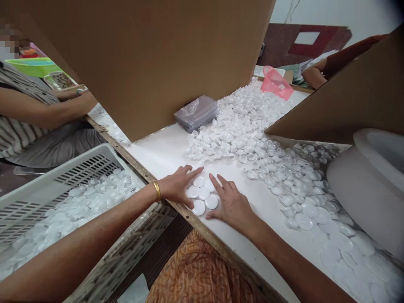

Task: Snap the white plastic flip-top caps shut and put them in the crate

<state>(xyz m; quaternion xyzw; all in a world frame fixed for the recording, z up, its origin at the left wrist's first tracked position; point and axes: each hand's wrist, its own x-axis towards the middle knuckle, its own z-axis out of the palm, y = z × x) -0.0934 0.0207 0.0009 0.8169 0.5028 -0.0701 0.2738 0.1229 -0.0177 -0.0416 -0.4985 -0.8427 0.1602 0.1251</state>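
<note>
On the white tabletop (176,156), a small flat group of round white plastic discs (203,193) lies close together near the front edge. My left hand (177,185) curves around the left side of the group, with fingers spread and thumb pointing toward me. Opposite it, my right hand (232,202) frames the right side, fingers also apart. Both hands touch or nearly touch the outer discs; exact contact is hard to make out. Past my fingertips spreads a heap of small white plastic cup-like pieces (233,130).
A slotted white crate (112,158) of white pieces stands at left. A wrapped stack of clear plastic (197,111) lies against a cardboard panel (158,63). At right are a second panel (341,92), a large tub (360,181) and a pink basket (274,82). Co-workers' arms (59,111) show beyond.
</note>
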